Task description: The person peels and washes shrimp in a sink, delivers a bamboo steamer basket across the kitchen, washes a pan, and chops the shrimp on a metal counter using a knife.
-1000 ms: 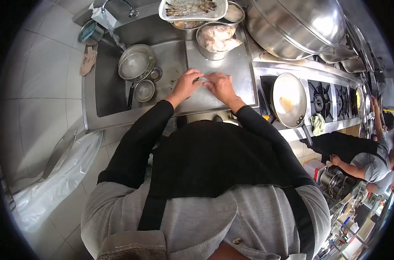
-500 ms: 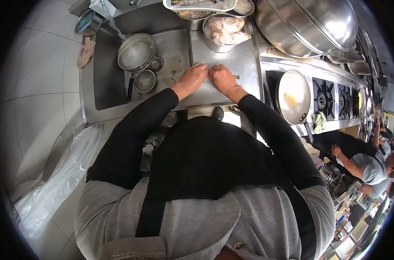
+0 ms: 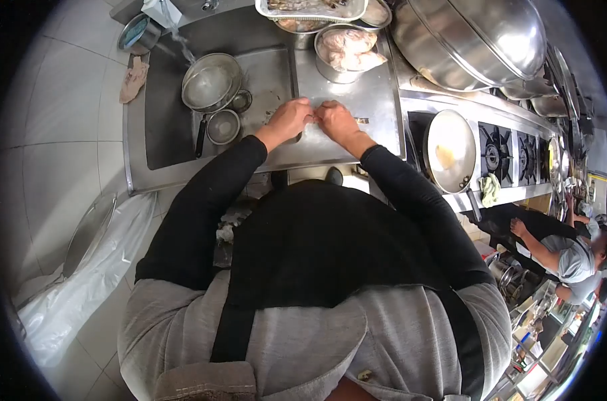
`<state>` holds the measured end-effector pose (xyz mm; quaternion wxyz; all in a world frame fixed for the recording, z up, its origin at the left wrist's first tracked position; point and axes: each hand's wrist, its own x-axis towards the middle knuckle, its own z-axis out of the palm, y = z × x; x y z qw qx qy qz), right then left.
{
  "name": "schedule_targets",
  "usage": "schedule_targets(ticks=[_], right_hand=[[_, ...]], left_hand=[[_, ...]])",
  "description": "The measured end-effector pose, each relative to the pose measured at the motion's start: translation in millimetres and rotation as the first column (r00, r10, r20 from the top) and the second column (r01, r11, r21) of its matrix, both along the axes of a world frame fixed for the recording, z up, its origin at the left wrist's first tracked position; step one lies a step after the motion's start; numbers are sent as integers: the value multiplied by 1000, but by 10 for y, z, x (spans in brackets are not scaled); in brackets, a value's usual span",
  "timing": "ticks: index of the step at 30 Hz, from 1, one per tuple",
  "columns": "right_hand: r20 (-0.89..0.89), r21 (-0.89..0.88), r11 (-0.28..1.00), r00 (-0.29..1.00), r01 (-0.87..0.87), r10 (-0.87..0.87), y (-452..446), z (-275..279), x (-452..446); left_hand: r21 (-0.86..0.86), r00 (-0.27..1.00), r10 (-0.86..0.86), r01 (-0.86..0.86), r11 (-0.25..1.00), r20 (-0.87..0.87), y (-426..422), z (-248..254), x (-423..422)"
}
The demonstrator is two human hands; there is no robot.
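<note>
Hands: both have edged slightly to the person's left since half a second ago, staying low over the steel worktop (image 3: pixel 333 152).
Left hand (image 3: pixel 286 122): fingers curled inward, tips drawn together close to the other hand's.
Right hand (image 3: pixel 341 125): bent over, fingers closed down, tips facing the left's across a very narrow gap.
Pinch: almost closed on both sides; fingers hide whatever sits between them, so I cannot tell what it is.
Dark-banded piece (image 3: pixel 362 121): lying on the worktop just right of the right hand, apart from it.
Metal bowl (image 3: pixel 339 76): ahead of the grip, heaped with pale raw meat (image 3: pixel 350 48).
White tray (image 3: pixel 317 18): farther ahead, beyond the bowl, holding shrimp (image 3: pixel 310 5).
Sink (image 3: pixel 164 123): left of the grip, with round metal vessels (image 3: pixel 212 83) inside.
Frying pan (image 3: pixel 458 160): well right of the grip, a yellowish patch inside.
Co-worker (image 3: pixel 564 257): far right, beyond the pan.
</note>
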<state>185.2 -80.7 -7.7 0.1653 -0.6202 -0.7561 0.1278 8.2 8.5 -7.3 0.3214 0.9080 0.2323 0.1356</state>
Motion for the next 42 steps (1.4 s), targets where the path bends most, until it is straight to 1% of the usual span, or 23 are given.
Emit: schedule_targets(ticks=[3,6,8,9,12,16,18,19,20,21,23,24,26,27,29,32,34,35,37,38,39,40,42], right_hand=[[-93,-35,999,996,-6,3,-15,119,220],[-201,-46,998,979,-40,29,-286,91,587],[-236,-76,992,968,-100,80,-357,138,689],[-322,-104,994,947,-29,-6,-376,251,617],[-284,-47,999,958,26,-38,-311,100,521],[-189,-38,999,982,4,-11,-335,-66,468],[-143,-51,998,989,-33,25,-310,-65,485],[-119,-3,1000,993,-26,26,-328,-96,512],[-89,64,998,996,-24,29,-371,-136,554],[-110,74,997,994,16,-8,-455,-82,616],[-127,41,998,991,55,-49,-617,93,720],[-124,-10,998,990,61,-62,-699,156,713],[-73,43,996,995,77,-74,-645,99,674],[-88,-1,994,990,107,-107,-603,211,649],[-206,86,992,976,96,-77,-398,479,702],[-277,163,978,957,132,-83,16,1128,742],[-272,278,953,961,118,-40,399,1720,796],[-259,379,921,966,93,9,681,1830,890],[-195,414,903,980,113,-33,1151,2218,980],[-177,392,912,982,123,-57,1415,2302,1055],[-70,345,917,980,199,-187,1648,2336,1105],[-75,388,888,969,246,-236,1796,2313,1155],[-93,506,840,981,196,-173,1855,2229,1304]], left_hand=[[137,999,37,-34,990,-21,-80,196,-18],[111,975,157,-175,978,157,-242,202,32],[49,983,126,-133,990,131,-272,110,117],[55,984,119,-128,990,133,-285,79,172],[42,989,45,-51,998,142,-244,-2,238],[22,979,-87,84,996,182,-168,-87,235],[75,974,-182,173,982,132,-183,-167,170],[134,967,-227,212,968,112,-42,-178,217],[109,968,-173,155,982,182,-91,-151,183],[92,984,-78,64,994,161,-163,-34,104],[-2,996,2,-2,1000,84,-170,-43,-4],[36,998,19,-21,999,62,-217,31,-20],[113,998,57,-59,992,19,-212,196,19],[-35,996,83,-82,996,31,-126,231,26],[-328,990,135,-112,938,50,98,289,52],[-314,962,161,-87,945,219,517,963,89],[-177,954,124,-77,981,274,944,1418,162],[-78,953,119,-101,992,278,1134,1726,191],[121,958,100,-137,983,268,1643,2129,308],[217,964,93,-149,965,247,1939,2228,362],[366,953,86,-193,910,290,2192,2285,407],[500,942,68,-235,834,328,2364,2298,430],[447,915,201,-352,822,350,2374,2345,473]])
